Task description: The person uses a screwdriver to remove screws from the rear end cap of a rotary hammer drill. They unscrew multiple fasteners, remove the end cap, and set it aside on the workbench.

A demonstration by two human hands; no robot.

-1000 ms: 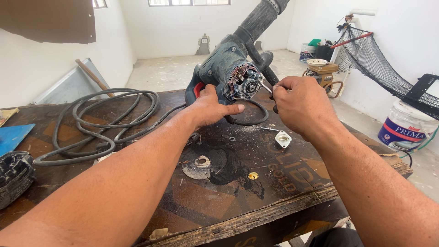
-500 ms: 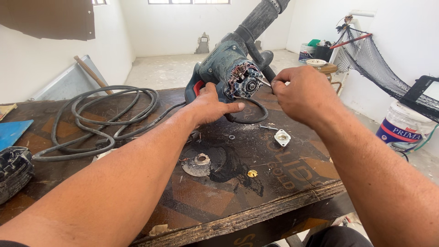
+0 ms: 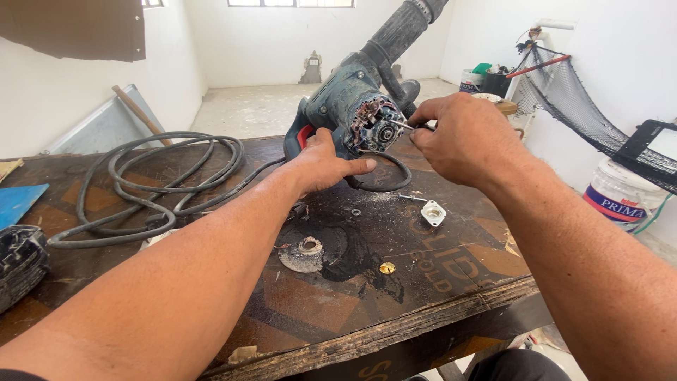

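Fingers of the right hand pinch a thin tool at the drill motor; left hand grips the housing. Cover already off, parts loose on the bench.

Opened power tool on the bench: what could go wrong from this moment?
The right hand pokes a thin metal tool into the exposed motor end; a slip might nick its wiring. The power tool stands tilted, steadied only by the left hand, so it might tip. The small brass part lies loose near the bench edge and might roll off.
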